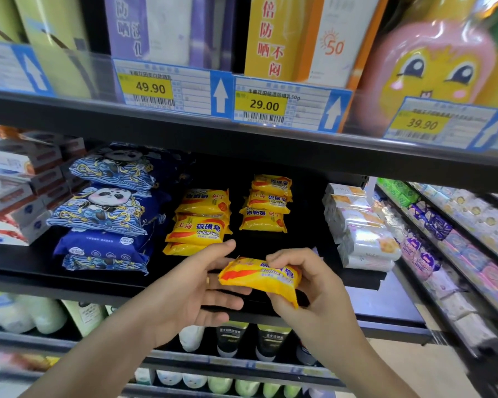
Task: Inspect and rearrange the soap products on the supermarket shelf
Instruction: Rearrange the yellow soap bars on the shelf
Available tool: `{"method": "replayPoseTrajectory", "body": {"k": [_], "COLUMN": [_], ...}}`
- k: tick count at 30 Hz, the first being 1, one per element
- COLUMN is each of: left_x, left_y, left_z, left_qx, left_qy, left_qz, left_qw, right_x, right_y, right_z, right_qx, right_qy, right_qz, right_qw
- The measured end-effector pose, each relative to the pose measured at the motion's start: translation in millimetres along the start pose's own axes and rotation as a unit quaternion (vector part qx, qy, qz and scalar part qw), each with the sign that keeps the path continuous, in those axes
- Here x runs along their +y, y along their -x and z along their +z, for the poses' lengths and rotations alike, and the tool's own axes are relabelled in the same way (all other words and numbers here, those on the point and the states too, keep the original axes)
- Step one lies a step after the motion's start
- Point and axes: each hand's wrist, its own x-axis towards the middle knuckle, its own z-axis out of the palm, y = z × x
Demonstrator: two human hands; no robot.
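Held soap pack (260,278): yellow sulfur-soap wrapper, in front of the black shelf (368,278), below both yellow stacks.
Handling: likely light, a firm bar inside crinkly, slick film; best gripped across the bar, not by the loose wrapper ends.
Right hand (308,285): fingers curled round the pack's right end.
Left hand (196,288): fingers straight, supporting the pack's left edge.
Yellow stacks: left (200,221), right (268,203), apart.
Neighbours: blue panda packs (107,208); white bars (360,225).
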Motion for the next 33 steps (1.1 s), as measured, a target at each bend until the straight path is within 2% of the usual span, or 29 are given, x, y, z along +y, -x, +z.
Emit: {"method": "replayPoseTrajectory", "body": {"k": [4,6,10,13,17,27,30,33], "left_x": [-4,-6,-10,-13,-15,-22,-20,-19], "left_y": [-2,-3,-6,-8,-9,-4,-2,0], "left_z": [-1,-1,0,-1,-2,-9,-14,-20], "left_qx": [-0.015,-0.017,-0.023,-0.006,0.031,0.083,0.098,0.101], "left_qy": [0.007,0.005,0.023,0.017,-0.009,-0.002,0.016,0.082], "left_qz": [0.015,0.025,0.051,0.072,0.095,0.164,0.179,0.176], "left_qw": [1.000,1.000,0.998,0.997,0.995,0.983,0.979,0.976], "right_x": [5,7,12,13,9,11,11,12], "right_y": [4,6,9,11,11,-23,-33,-46], "right_z": [1,0,0,-5,-9,2,9,10], "right_qx": [-0.007,-0.011,-0.033,-0.094,-0.119,-0.130,-0.118,-0.106], "right_qy": [0.125,0.165,0.199,0.251,0.274,0.375,0.373,0.346], "right_qz": [-0.093,-0.110,-0.105,-0.075,-0.056,-0.133,-0.137,-0.119], "right_qw": [0.988,0.980,0.974,0.960,0.953,0.908,0.910,0.925]}}
